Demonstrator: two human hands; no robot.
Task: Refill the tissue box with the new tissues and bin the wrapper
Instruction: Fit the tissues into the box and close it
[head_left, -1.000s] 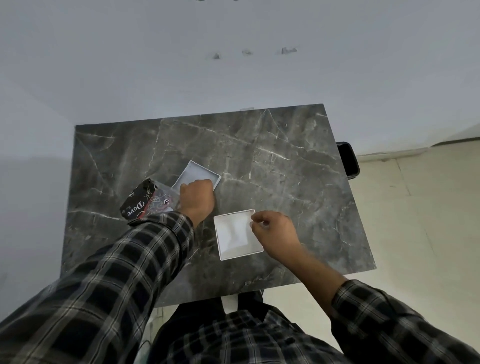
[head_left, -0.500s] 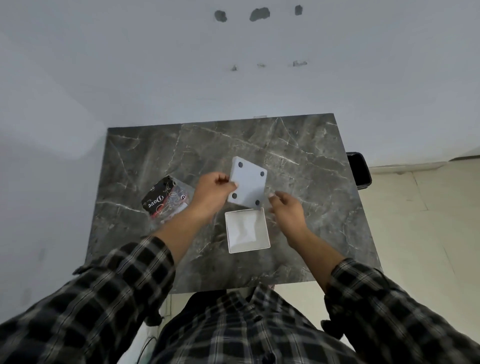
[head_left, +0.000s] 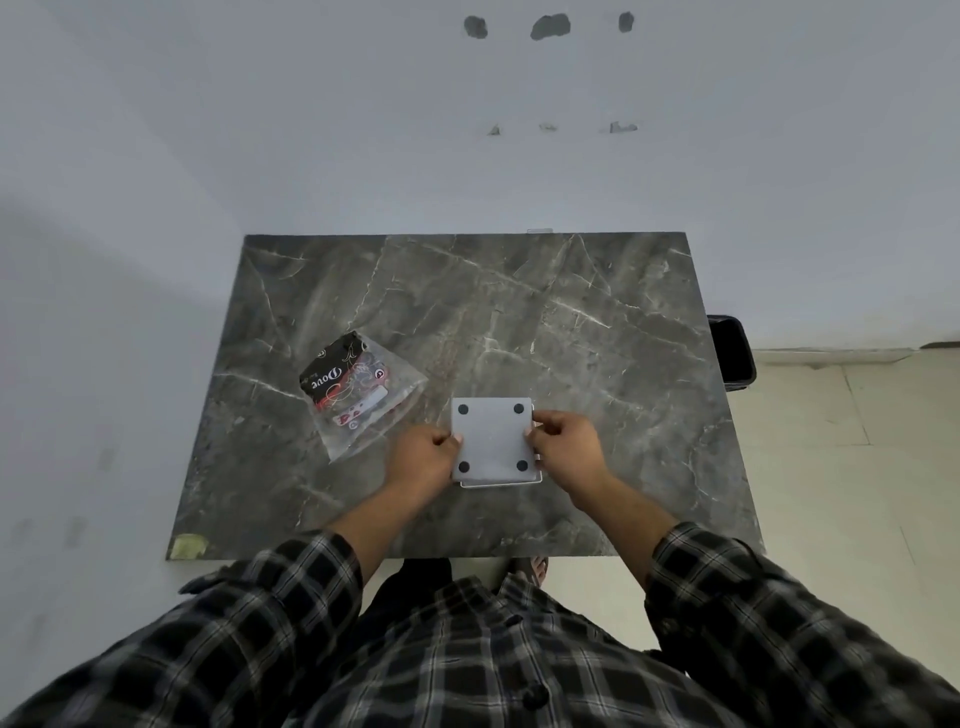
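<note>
Tissue box base panel (head_left: 492, 439): rigid, light; left hand (head_left: 421, 460) and right hand (head_left: 566, 448) pinch opposite edges, near desk (head_left: 597, 322) front edge.

I see a dark grey marble-patterned counter (head_left: 519, 312) pushed against a plain pale wall (head_left: 363, 130) that carries three dark patches (head_left: 549, 26) high up. To the right lies pale tiled floor (head_left: 857, 441), and a black container (head_left: 731, 352), possibly a bin, stands just beside the counter's right edge.
</note>
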